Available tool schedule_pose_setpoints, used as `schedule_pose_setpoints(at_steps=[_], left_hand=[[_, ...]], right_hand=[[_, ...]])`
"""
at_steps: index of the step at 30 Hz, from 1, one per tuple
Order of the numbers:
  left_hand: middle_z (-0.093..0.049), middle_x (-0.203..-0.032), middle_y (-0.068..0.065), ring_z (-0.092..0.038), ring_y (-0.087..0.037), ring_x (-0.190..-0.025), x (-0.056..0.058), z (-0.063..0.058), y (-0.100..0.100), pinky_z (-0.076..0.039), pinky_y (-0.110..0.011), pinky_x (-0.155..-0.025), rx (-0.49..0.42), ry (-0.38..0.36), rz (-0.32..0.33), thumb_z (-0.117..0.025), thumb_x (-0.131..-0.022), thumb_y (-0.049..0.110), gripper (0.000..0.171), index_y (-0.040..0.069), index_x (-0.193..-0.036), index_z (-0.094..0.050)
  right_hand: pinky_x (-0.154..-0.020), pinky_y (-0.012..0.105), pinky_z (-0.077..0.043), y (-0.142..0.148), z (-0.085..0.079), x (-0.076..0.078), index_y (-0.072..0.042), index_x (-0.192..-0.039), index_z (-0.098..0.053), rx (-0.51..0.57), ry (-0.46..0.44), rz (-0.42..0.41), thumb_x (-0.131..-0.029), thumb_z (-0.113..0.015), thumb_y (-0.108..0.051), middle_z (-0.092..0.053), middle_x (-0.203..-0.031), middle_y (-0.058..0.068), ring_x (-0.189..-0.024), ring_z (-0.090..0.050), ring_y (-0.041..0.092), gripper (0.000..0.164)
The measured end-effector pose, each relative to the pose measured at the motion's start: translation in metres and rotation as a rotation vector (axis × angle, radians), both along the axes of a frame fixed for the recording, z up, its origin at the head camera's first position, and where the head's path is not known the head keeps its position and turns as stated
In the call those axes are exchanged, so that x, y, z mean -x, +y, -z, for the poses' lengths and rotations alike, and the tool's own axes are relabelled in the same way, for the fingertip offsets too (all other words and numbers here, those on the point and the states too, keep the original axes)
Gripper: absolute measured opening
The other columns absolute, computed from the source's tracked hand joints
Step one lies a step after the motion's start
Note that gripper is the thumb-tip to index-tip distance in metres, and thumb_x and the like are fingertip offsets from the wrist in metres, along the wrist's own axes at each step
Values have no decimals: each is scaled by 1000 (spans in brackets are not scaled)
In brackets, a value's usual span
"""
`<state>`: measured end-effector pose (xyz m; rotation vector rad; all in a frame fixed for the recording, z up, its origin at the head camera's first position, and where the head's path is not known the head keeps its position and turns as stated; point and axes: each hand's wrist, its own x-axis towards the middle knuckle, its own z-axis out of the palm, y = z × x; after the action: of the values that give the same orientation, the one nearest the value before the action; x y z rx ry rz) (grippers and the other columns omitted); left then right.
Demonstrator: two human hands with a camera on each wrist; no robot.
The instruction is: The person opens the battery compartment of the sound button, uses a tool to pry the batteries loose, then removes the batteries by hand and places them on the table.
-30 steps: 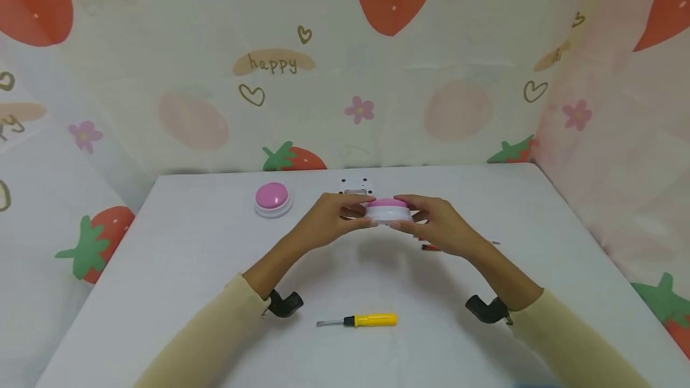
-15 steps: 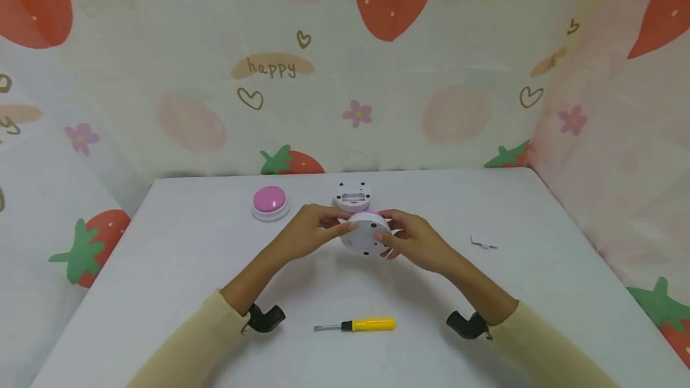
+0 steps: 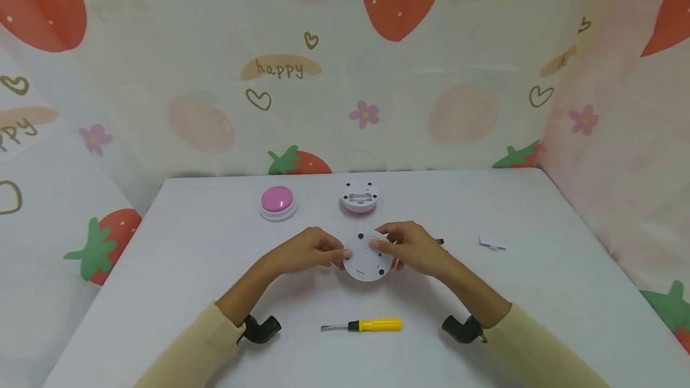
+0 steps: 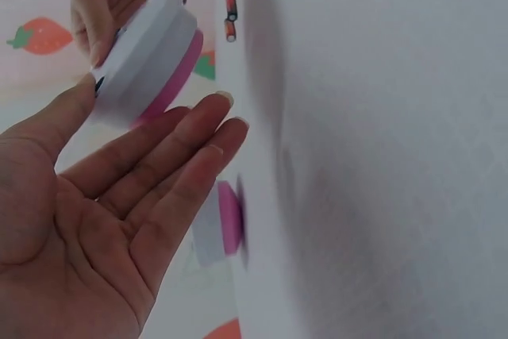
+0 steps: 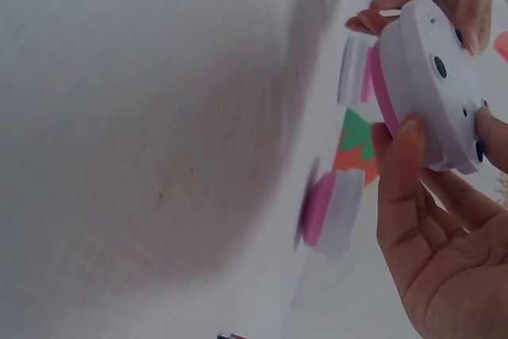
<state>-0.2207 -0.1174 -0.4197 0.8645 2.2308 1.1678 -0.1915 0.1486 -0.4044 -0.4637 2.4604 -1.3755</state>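
Over the middle of the table I hold a round white push button [image 3: 368, 268] with a pink top. Its flat underside faces me, showing speaker holes and dark round feet. My left hand [image 3: 307, 251] holds its left edge, thumb on the underside and fingers toward the pink side. At the right, my right hand [image 3: 414, 248] grips the rim, thumb across the underside near the speaker holes. In the right wrist view, the pink side of the held button [image 5: 432, 85] points toward the table. Below my hands lies a yellow-handled screwdriver [image 3: 377, 325], its blade pointing left.
A pink-topped button [image 3: 277, 200] stands upright at the back left. Beside it another button [image 3: 359, 197] lies upside down, its battery compartment uncovered. A small white cover [image 3: 492, 242] lies to the right. Batteries [image 4: 231, 8] show in the left wrist view.
The held button has come down toward me and tipped and turned, so its underside now shows instead of its side. Both hands moved with it, uncovering the upside-down button and the white cover.
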Motion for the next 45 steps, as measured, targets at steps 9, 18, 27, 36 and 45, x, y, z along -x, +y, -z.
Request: schedule_pose_setpoints(at_steps=[9, 18, 27, 36, 45], left_hand=[[-75, -82, -6, -61, -17, -78, -3, 9, -4, -51, -29, -70, 73, -19, 44, -64, -100, 32, 30, 9, -90, -79], [-74, -78, -4, -62, -19, -76, -2, 12, -2, -53, -29, -69, 108, -12, 66, -66, -99, 36, 30, 12, -88, -80], [-74, -74, -2, -64, -17, -71, -2, 18, -3, -53, -29, -68, 133, -37, 67, -68, -98, 37, 28, 15, -87, -81], [-71, -92, -4, -67, -15, -80, -6, 21, -6, -55, -27, -75, 24, 6, -26, -84, -85, 25, 35, 9, -105, -59], [-50, -145, -14, -62, -24, -113, -9, 32, 0, -55, -34, -96, -83, -25, -80, -91, -76, 16, 86, 16, -141, -35]], right_hand=[[-60, 32, -60, -11, 13, 10, -5, -120, -68, -102, -168, 11, -96, -71, -34, -69, -88, 6, -62, -65, 21, 38], [-59, 30, -58, -8, 15, 17, -7, -115, -72, -116, -177, -102, -99, -67, -30, -66, -81, 4, -58, -65, 19, 28], [-58, 28, -54, -9, 24, 20, -10, -117, -75, -121, -172, -106, -100, -66, -28, -65, -88, 3, -59, -61, 18, 26], [-57, 26, -52, -12, 28, 21, -8, -116, -75, -152, -137, -115, -100, -65, -28, -65, -79, 1, -59, -60, 17, 27], [-60, 27, -54, -14, 27, 21, -6, -122, -71, -139, -111, -51, -100, -65, -20, -66, -96, 4, -62, -61, 17, 27]])
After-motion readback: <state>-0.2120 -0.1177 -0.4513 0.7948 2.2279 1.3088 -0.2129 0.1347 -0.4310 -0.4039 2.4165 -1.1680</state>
